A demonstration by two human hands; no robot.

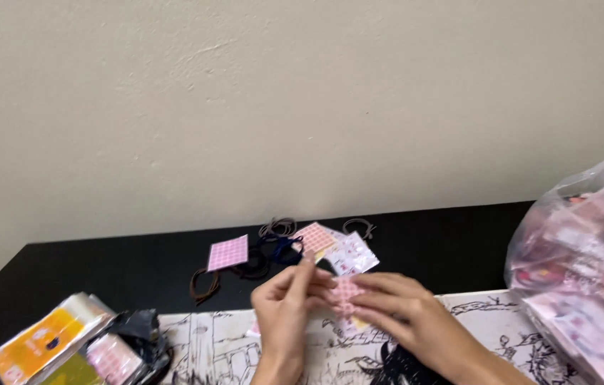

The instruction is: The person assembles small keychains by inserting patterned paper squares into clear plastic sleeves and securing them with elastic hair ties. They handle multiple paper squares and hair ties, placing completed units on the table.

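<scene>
- Both hands meet over the black-and-white drawn mat (230, 342); the left hand (284, 314) and right hand (402, 314) pinch one small pink checked card (348, 294) between their fingertips.
- Just beyond the hands lie another pink card (228, 252), a printed packet (350, 254) and dark hair ties (278, 228).
- It looks like a card being worked; the next move calls for steady fingertips.

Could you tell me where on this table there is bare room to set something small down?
The black table lies bare at far left, between the pink checked card and the orange packet. Another bare strip runs behind the drawn mat, up to the clear bag. It is crowded around the cords and both hands, left hand and right hand.
</scene>
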